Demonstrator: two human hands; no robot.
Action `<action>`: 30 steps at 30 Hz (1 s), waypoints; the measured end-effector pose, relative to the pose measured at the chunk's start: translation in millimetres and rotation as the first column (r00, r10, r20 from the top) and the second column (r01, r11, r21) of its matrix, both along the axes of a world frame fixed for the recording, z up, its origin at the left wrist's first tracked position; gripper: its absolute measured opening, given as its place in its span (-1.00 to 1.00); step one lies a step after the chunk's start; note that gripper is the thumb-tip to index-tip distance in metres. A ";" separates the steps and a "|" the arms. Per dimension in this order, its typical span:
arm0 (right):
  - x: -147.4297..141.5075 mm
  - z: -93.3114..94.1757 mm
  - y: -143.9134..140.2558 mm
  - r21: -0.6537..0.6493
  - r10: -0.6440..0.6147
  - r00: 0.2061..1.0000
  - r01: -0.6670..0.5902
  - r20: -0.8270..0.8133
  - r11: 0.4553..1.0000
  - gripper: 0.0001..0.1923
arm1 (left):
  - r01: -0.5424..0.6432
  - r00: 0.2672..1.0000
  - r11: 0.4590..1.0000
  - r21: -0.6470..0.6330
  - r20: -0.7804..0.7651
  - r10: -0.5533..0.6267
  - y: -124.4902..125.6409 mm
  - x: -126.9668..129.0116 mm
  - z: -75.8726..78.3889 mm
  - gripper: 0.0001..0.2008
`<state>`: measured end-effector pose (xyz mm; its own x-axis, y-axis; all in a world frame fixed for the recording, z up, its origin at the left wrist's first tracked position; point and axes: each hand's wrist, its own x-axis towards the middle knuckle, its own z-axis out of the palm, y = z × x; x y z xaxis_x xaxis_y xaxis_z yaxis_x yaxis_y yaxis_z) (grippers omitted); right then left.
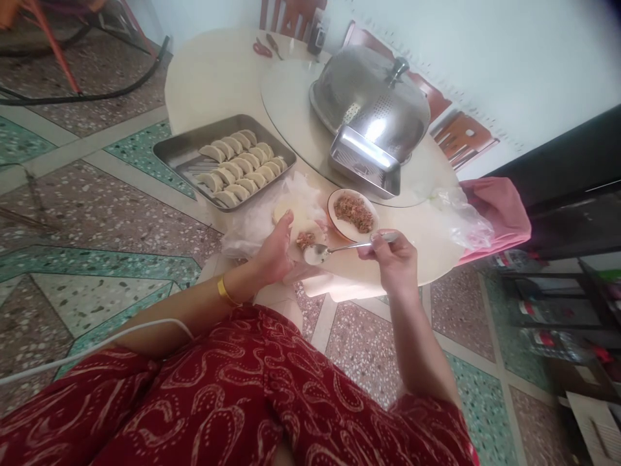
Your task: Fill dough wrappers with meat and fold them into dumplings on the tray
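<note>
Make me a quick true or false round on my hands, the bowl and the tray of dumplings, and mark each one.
1. The right hand holds a spoon. True.
2. The dumpling tray is to the right of the bowl. False: the dumpling tray is to the left of the bowl.
3. The left hand supports a wrapper with filling on it. True.
4. The yellow band is on the right wrist. False: the yellow band is on the left wrist.
5. A domed metal cover stands beyond the bowl. True.
</note>
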<state>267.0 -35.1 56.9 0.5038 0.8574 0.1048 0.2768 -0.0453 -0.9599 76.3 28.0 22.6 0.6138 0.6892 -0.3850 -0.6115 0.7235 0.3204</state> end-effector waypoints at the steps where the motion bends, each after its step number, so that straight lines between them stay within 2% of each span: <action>1: 0.1 1.3 1.3 -0.007 0.000 1.000 0.000 0.016 1.000 -0.75 | -0.006 1.000 1.000 0.001 -0.004 0.006 0.1 0.2 0.8 -0.48; 6: 1.7 9.9 4.0 0.016 0.002 0.994 -0.004 0.113 1.000 -0.77 | 0.011 1.000 0.999 -0.038 -0.006 -0.011 2.9 -0.2 1.5 -0.48; 10: -2.5 18.2 -2.9 0.141 -0.015 0.978 -0.015 0.210 0.990 -0.78 | 0.009 1.000 0.998 -0.063 0.026 -0.008 6.9 -1.2 -5.9 -0.48; 13: -10.9 21.1 -7.6 0.212 -0.009 0.940 -0.068 0.341 0.975 -0.81 | 0.037 0.999 0.995 -0.089 0.030 -0.034 7.7 -0.3 -10.7 -0.46; 17: -23.2 22.9 -5.0 0.199 0.015 0.838 -0.147 0.545 0.969 -0.88 | -0.020 0.999 0.996 -0.091 0.047 0.025 4.7 4.5 -12.0 -0.50; 22: -43.5 35.9 3.3 0.207 -0.033 0.658 -0.188 0.752 0.960 -0.95 | -0.079 0.990 0.989 -0.124 0.106 0.092 1.9 11.8 -15.0 -0.50; 26: -59.6 43.2 9.6 0.192 -0.007 0.545 -0.282 0.838 0.940 -0.97 | -0.160 0.972 0.985 -0.069 0.161 0.169 0.7 14.7 -13.3 -0.56; 30: -64.4 44.9 12.3 0.178 -0.009 0.486 -0.302 0.874 0.936 -0.94 | -0.194 0.975 0.977 -0.086 0.093 0.201 0.6 13.5 -8.9 -0.59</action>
